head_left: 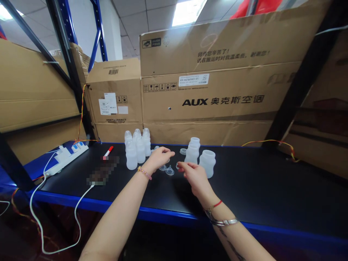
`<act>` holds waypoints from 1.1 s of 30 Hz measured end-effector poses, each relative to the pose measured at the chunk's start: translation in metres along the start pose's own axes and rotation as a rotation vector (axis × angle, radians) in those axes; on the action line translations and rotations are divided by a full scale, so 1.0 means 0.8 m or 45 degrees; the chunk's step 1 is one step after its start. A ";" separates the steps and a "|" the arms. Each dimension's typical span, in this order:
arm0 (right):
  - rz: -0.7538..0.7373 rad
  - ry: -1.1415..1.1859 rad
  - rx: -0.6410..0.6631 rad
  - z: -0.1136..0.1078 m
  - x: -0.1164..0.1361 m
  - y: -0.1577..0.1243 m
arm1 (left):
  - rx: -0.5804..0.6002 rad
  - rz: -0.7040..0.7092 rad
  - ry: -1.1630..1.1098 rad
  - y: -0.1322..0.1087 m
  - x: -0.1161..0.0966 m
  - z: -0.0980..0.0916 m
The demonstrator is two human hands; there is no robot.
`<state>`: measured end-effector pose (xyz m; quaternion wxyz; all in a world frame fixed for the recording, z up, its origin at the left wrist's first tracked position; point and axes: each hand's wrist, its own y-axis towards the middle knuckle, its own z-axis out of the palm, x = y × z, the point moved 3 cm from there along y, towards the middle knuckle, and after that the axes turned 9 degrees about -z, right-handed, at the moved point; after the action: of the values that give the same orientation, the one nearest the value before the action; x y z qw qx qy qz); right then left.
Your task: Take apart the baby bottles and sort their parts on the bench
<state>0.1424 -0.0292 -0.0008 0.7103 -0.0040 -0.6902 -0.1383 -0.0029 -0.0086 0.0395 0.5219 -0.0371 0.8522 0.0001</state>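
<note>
My left hand (161,158) reaches over several clear bottle nipples (170,171) lying on the black shelf. Its fingers are pressed together, and whatever may be between them is hidden. Facing it, my right hand (195,177) is closed in a pinch, with the edge of a translucent bottle nipple (177,165) showing at its fingertips. Just behind the right hand stand open-topped white baby bottles (207,163), one partly covered by the fingers. To the left of my left hand, several capped baby bottles (132,156) stand upright in a close group.
A red marker (108,152) and a blurred-out dark object (103,172) with a white cable lie on the left. Farther left is a white power strip (66,160). Cardboard boxes (217,119) wall off the back. The shelf's blue front edge (163,214) runs below my forearms.
</note>
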 end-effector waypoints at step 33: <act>-0.233 0.049 -0.272 -0.040 0.010 0.003 | 0.384 0.046 0.040 -0.017 0.013 0.086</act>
<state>0.1743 -0.0348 0.0056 0.7034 -0.0141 -0.6552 -0.2752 0.0544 -0.0198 -0.0004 0.5081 0.0571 0.8511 -0.1191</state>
